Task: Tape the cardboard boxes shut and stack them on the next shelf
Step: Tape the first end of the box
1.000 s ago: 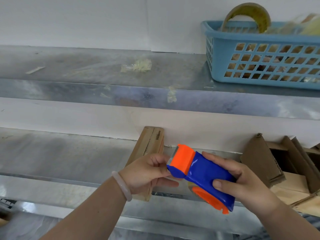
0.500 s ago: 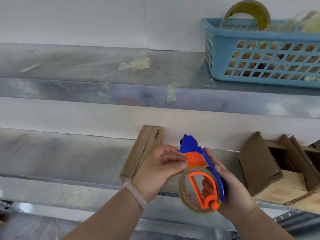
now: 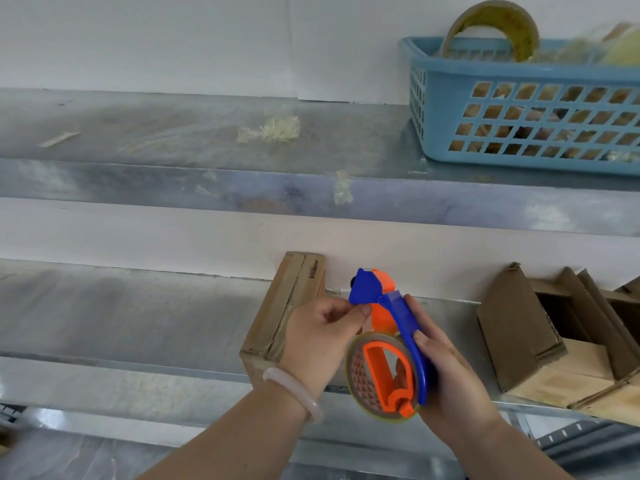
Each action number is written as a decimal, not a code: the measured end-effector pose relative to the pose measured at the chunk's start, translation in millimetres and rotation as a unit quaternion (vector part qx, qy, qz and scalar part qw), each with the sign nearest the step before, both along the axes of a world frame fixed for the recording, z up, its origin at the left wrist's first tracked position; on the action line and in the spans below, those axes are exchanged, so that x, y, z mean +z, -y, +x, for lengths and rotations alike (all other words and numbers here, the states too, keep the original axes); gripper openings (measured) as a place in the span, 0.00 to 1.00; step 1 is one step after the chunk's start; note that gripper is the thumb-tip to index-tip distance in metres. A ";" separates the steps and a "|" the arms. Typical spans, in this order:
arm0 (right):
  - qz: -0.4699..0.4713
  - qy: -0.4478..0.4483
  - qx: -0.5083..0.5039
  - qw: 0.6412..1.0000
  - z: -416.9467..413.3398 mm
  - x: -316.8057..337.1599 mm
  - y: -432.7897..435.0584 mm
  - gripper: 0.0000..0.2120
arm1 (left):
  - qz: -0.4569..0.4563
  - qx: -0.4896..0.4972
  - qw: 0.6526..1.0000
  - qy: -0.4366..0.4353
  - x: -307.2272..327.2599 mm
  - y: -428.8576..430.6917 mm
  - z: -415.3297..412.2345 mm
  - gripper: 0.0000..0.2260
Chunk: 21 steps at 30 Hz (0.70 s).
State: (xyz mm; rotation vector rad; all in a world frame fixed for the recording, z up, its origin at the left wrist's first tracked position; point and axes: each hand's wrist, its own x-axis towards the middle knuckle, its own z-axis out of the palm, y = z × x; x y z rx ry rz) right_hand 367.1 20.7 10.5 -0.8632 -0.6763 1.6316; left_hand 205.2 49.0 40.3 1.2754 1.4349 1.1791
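A blue and orange tape dispenser (image 3: 389, 348) with a clear tape roll is held in front of the lower shelf. My right hand (image 3: 446, 368) grips its blue body from the right. My left hand (image 3: 322, 337) pinches the dispenser's blue front flap near the orange cutter. Behind my left hand a closed cardboard box (image 3: 287, 306) lies on the lower metal shelf (image 3: 121, 317). An open cardboard box (image 3: 540, 334) with raised flaps stands at the right on the same shelf.
The upper metal shelf (image 3: 173, 133) carries bits of crumpled tape (image 3: 270, 129) and a blue plastic basket (image 3: 526, 109) at the right. A brown tape roll (image 3: 495, 26) sticks out of the basket. A white wall backs both shelves.
The dispenser was turned from its blue back facing me to its open side with the roll facing me. My left hand shifted up to pinch the blue flap.
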 end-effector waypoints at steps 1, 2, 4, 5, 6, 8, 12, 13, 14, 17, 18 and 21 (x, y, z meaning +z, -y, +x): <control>0.002 0.006 -0.006 1.000 -1.1 0.3 0.2 0.23 | -0.002 0.004 1.000 0.004 0.3 0.3 1.1 0.10; 0.004 0.011 -0.011 1.000 -2.1 0.3 0.3 0.24 | -0.003 0.008 1.000 0.009 0.8 0.6 2.3 0.10; 0.007 0.016 -0.018 1.000 -3.0 0.7 0.3 0.24 | 0.000 0.013 1.000 0.015 2.3 1.4 4.2 0.09; 0.008 0.018 -0.021 1.000 -3.1 0.9 0.3 0.24 | 0.002 0.013 1.000 0.020 2.1 1.3 5.0 0.09; 0.009 0.021 -0.024 0.999 -3.5 1.1 0.4 0.24 | 0.003 0.011 1.000 0.025 1.7 1.3 5.7 0.08; 0.010 0.024 -0.033 0.999 -4.2 1.1 0.3 0.24 | 0.012 0.000 1.000 0.023 0.5 2.1 6.6 0.07; 0.004 0.016 -0.039 0.999 -1.9 0.3 0.3 0.25 | 0.057 -0.034 0.997 -0.034 -4.9 6.7 12.4 0.07; 0.002 0.018 -0.037 0.999 -0.6 0.2 0.5 0.24 | 0.051 -0.024 0.998 -0.031 -5.8 6.3 13.3 0.06; 0.000 0.018 -0.036 0.999 0.7 -0.1 0.9 0.24 | 0.035 -0.009 0.999 -0.020 -6.0 5.2 13.3 0.05; -0.009 0.017 -0.031 0.999 2.7 -0.8 2.3 0.22 | -0.046 0.026 0.997 0.058 -5.8 0.7 11.0 0.04; -0.012 0.017 -0.028 0.999 2.5 -0.7 2.7 0.21 | -0.075 0.030 0.992 0.097 -5.3 -0.1 10.6 0.04; -0.018 0.016 -0.025 0.999 1.4 0.1 3.3 0.21 | -0.109 0.031 0.983 0.147 -2.9 -0.2 9.7 0.03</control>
